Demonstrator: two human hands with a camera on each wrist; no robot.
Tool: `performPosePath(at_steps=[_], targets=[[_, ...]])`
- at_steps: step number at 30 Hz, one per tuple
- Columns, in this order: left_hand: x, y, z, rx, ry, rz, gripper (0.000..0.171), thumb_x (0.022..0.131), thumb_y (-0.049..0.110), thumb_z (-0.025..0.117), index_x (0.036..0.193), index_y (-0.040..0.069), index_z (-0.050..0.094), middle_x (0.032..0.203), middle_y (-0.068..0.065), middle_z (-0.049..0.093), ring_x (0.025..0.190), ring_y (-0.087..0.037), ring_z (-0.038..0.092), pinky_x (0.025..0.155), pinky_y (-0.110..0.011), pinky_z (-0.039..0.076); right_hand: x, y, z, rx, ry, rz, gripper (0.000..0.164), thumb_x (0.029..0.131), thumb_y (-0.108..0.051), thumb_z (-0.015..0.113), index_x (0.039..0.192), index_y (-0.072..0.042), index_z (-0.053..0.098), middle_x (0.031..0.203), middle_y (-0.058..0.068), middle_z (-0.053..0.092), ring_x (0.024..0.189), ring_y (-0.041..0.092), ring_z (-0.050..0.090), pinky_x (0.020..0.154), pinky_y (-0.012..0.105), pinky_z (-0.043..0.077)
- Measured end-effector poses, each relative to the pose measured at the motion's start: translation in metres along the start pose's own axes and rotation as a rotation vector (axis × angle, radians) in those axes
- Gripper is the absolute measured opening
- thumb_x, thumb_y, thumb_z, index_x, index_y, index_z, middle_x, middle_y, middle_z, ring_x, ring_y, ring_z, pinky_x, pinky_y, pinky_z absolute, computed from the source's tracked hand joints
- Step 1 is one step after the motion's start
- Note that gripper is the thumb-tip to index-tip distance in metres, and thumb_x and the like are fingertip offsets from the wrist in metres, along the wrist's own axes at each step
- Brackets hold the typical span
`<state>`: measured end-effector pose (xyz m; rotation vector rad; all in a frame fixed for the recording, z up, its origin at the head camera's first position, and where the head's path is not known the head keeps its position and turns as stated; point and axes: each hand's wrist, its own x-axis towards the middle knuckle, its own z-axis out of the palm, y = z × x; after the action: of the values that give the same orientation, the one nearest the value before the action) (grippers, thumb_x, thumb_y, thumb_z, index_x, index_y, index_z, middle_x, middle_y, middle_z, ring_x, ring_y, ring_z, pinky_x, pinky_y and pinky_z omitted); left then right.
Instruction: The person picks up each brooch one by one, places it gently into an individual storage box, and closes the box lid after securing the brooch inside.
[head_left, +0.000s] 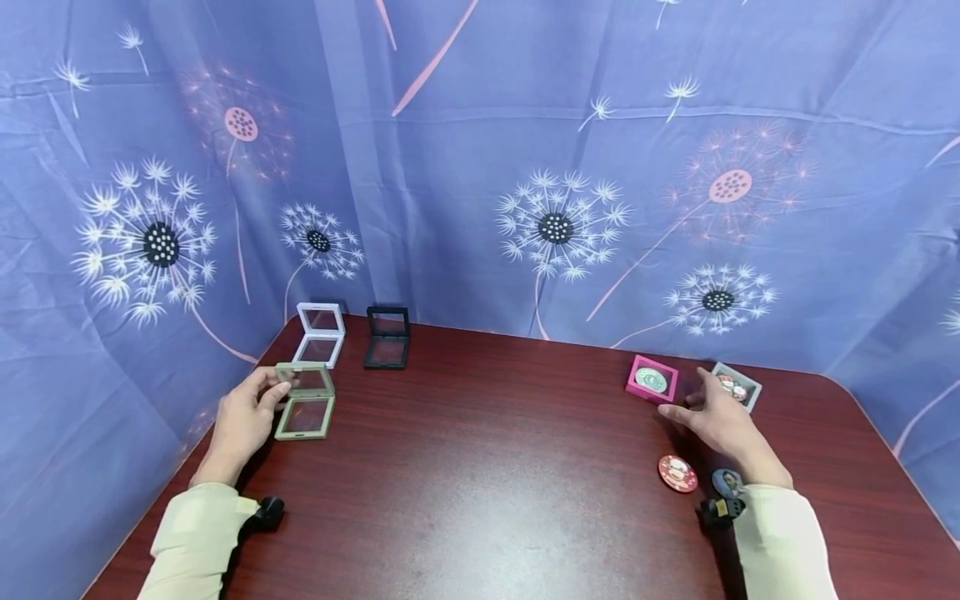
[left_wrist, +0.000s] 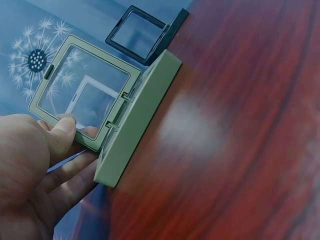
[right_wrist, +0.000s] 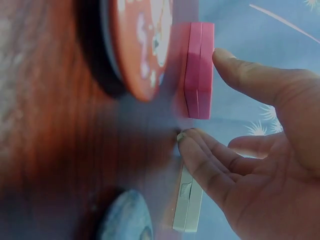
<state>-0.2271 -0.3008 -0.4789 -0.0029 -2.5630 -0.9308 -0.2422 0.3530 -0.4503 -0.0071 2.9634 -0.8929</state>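
My left hand [head_left: 246, 414] pinches the raised lid of an olive-green display frame [left_wrist: 137, 122], thumb on its clear window. The frame stands unfolded, its lower half on the table. At the right, my right hand [head_left: 722, 422] hovers with fingers spread and nothing held. Its thumb is close to a closed pink display frame [head_left: 651, 380] with a green round badge in it; whether they touch, I cannot tell. Beside the fingertips lies a closed light-grey display frame [head_left: 752, 392] with red-and-white round badges inside, partly hidden by the hand in the head view.
Unfolded white [head_left: 320, 333] and black [head_left: 387, 337] display frames stand at the back left. A red round badge [head_left: 678, 473] and a blue round badge [head_left: 726, 482] lie near my right wrist. A dandelion-patterned blue curtain [head_left: 450, 208] hangs behind the brown table [head_left: 480, 467].
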Motion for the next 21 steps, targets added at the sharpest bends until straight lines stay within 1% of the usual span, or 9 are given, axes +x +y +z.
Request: performPosePath(at_steps=[2,4,7,9,12,16,21], targets=[[0.001,0.001,0.001,-0.014,-0.009,0.001,0.012,0.099,0.020,0.057,0.103,0.010,0.063,0.100,-0.011,0.071,0.081,-0.027,0.068,0.068,-0.027,0.052,-0.002,0.000,0.000,0.001,0.003,0.001,0.107,0.085,-0.046,0.071,0.145,0.018,0.009,0.116,0.038,0.055,0.108,0.051,0.053,0.092,0.065,0.038],[0.001,0.003,0.003,-0.043,-0.018,0.005,0.012,0.099,0.018,0.057,0.103,0.009,0.063,0.101,-0.011,0.071,0.082,-0.028,0.069,0.066,-0.020,0.052,-0.004,0.000,0.000,0.003,0.005,0.001,0.108,0.085,-0.047,0.072,0.145,0.018,0.010,0.116,0.038,0.055,0.108,0.051,0.053,0.091,0.065,0.039],[0.002,0.005,0.006,-0.059,-0.015,0.016,0.011,0.099,0.017,0.057,0.102,0.008,0.063,0.101,-0.012,0.071,0.083,-0.028,0.069,0.065,-0.012,0.049,-0.007,0.000,-0.001,0.011,0.004,0.004,0.108,0.085,-0.049,0.071,0.145,0.018,0.010,0.117,0.037,0.055,0.109,0.050,0.053,0.091,0.063,0.040],[0.002,0.006,0.008,-0.058,-0.013,0.021,0.010,0.099,0.017,0.057,0.102,0.009,0.063,0.101,-0.011,0.071,0.082,-0.028,0.069,0.065,-0.010,0.047,-0.009,0.001,-0.001,0.017,0.003,0.009,0.108,0.085,-0.049,0.071,0.145,0.017,0.010,0.118,0.037,0.054,0.110,0.050,0.052,0.091,0.063,0.040],[0.002,0.010,0.013,-0.085,-0.018,0.029,0.010,0.098,0.015,0.057,0.102,0.008,0.063,0.102,-0.012,0.071,0.084,-0.027,0.069,0.066,-0.011,0.049,-0.012,0.002,-0.002,0.015,0.002,0.011,0.105,0.085,-0.049,0.070,0.145,0.016,0.013,0.118,0.037,0.054,0.110,0.049,0.053,0.091,0.062,0.040],[0.002,0.014,0.019,-0.127,-0.024,0.050,0.009,0.098,0.011,0.058,0.102,0.005,0.062,0.103,-0.013,0.071,0.085,-0.028,0.069,0.067,-0.013,0.051,-0.014,0.001,-0.003,-0.015,-0.003,-0.011,0.097,0.085,-0.047,0.072,0.140,0.017,0.025,0.117,0.037,0.055,0.106,0.048,0.056,0.089,0.061,0.043],[0.000,0.018,0.025,-0.112,-0.022,0.044,0.008,0.097,0.013,0.059,0.101,0.007,0.063,0.101,-0.010,0.072,0.084,-0.025,0.069,0.066,-0.013,0.051,-0.015,0.001,-0.005,-0.041,-0.024,-0.042,0.083,0.084,-0.045,0.074,0.129,0.017,0.043,0.110,0.033,0.060,0.097,0.041,0.062,0.081,0.054,0.049]])
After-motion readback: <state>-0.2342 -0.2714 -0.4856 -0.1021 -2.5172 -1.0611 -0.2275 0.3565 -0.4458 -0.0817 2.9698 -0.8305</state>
